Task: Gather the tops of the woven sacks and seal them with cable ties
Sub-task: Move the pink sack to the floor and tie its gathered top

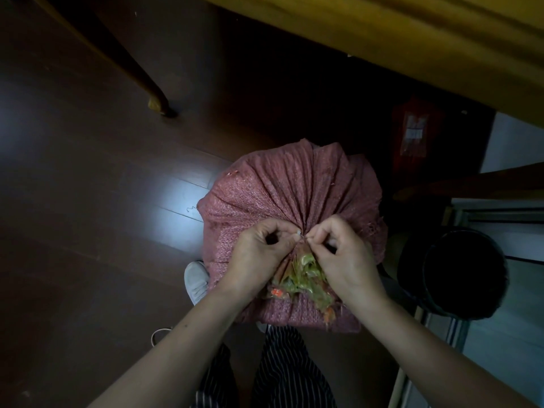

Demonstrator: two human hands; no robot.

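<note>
red woven sack (282, 195) is standing on the dark plank floor (88, 201), toward the floor's right edge. it is sitting just ahead of a grey shoe (195, 281), with a black bucket (462, 275) near on its right. its top is lying in pleats that are running into one tight neck.

left hand (260, 250) and right hand (344, 256) are meeting at that neck. fingers are curled, and thumb and forefinger tips of each hand are pinching a small pale piece (299, 234) — probably the cable tie, too small to confirm. frayed mouth (303, 278) is fanning out below the hands, showing a greenish lining.

judgement: the weave is looking stiff, springy and slick, so the pleats are likely wanting to reopen. the filled body is appearing heavy and is sitting steady unaided. the best hold is lying close under the neck — not on the fringe, which is looking loose and weak.
</note>
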